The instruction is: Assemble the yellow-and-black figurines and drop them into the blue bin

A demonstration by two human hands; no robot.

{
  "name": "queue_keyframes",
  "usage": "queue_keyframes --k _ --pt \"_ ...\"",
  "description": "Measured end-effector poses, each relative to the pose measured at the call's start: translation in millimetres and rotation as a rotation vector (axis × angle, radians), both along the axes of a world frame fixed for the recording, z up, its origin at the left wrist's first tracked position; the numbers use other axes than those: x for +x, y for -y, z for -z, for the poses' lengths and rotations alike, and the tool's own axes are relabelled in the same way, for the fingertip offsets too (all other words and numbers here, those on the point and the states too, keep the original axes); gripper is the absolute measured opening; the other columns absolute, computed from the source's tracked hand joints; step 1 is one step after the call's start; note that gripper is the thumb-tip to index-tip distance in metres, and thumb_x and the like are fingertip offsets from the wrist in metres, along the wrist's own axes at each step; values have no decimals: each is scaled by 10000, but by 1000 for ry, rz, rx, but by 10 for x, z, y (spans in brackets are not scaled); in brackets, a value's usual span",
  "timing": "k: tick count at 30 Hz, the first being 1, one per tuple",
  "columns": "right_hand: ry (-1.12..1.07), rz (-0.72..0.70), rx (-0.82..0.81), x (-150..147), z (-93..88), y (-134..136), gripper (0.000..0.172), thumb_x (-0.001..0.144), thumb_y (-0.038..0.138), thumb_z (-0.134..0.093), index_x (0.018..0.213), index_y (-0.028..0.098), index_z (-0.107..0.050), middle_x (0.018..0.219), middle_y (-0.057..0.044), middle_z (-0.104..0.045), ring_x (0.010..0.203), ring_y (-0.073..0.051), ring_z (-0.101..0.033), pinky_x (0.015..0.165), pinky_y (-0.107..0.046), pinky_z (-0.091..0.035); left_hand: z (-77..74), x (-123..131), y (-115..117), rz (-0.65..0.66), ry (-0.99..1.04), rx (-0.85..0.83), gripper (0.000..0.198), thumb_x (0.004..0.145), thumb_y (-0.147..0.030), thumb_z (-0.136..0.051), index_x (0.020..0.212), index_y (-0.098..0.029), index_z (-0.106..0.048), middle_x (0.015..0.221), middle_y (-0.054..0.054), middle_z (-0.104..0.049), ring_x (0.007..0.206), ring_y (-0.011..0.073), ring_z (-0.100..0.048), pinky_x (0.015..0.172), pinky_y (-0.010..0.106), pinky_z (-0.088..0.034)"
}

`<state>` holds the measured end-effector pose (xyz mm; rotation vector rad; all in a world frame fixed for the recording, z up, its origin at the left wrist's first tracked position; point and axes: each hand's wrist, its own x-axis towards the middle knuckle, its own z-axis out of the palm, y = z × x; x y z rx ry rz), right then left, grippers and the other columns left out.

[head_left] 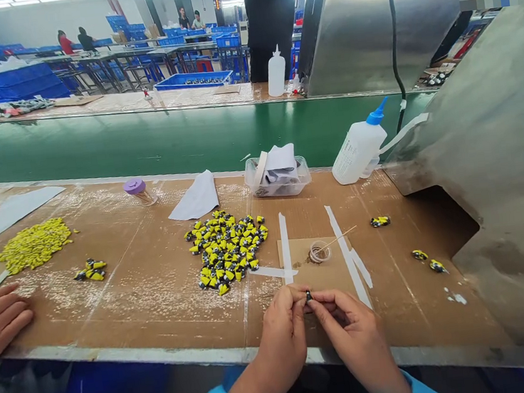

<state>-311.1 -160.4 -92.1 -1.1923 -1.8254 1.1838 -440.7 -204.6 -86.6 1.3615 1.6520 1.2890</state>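
Between the fingertips of both hands is a small dark plastic piece (308, 295), most of it covered by the fingers. My left hand (283, 320) pinches it from the left, and my right hand (352, 322) pinches it from the right, just above the table's front edge. Beyond them, a small round dish (320, 251) with dark contents sits on a taped cardboard square (298, 268), a thin wooden stick (342, 235) resting across it. To the left lies a heap of small yellow-and-black pieces (227, 248).
A co-worker's hand (2, 321) rests at the left, near a yellow pile (35, 244). Several loose pieces lie at right, including one (380, 221). Behind stand a squeeze bottle (356, 151), a clear tub (279, 185) and a purple-lidded jar (135, 187). A metal housing (499, 163) bounds the right.
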Motion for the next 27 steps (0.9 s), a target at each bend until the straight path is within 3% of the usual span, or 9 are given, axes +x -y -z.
queue_keyframes --k 10,16,23,27 --pt "-7 12 -26 -48 -24 -4 179 862 343 -528 871 208 -645 888 -54 -688 775 -161 -656 704 -262 -537 68 -33 -29 16 184 -62 147 895 -219 -417 851 -196 -556 973 81 -632 925 191 -606 821 331 -480" --pt "-55 -22 -96 7 46 -27 203 859 363 -535 935 199 -629 931 -74 -682 805 -176 -654 722 -284 -540 2 -12 -52 -35 183 -68 167 884 -232 -442 861 -172 -596 899 83 -648 867 197 -616 790 338 -488" --pt "-120 -55 -136 33 60 -35 193 858 367 -541 892 188 -604 850 -64 -673 757 -166 -650 693 -258 -539 -11 -45 -52 -9 536 -126 182 764 -241 -633 916 -148 -671 946 84 -682 918 196 -630 862 323 -490" --pt "-126 -126 -157 88 -16 -70 187 881 364 -508 884 186 -564 764 -34 -648 707 -148 -643 680 -248 -535 -43 -61 -55 -14 638 -155 171 738 -246 -669 876 -147 -658 800 39 -680 707 143 -637 695 267 -528"
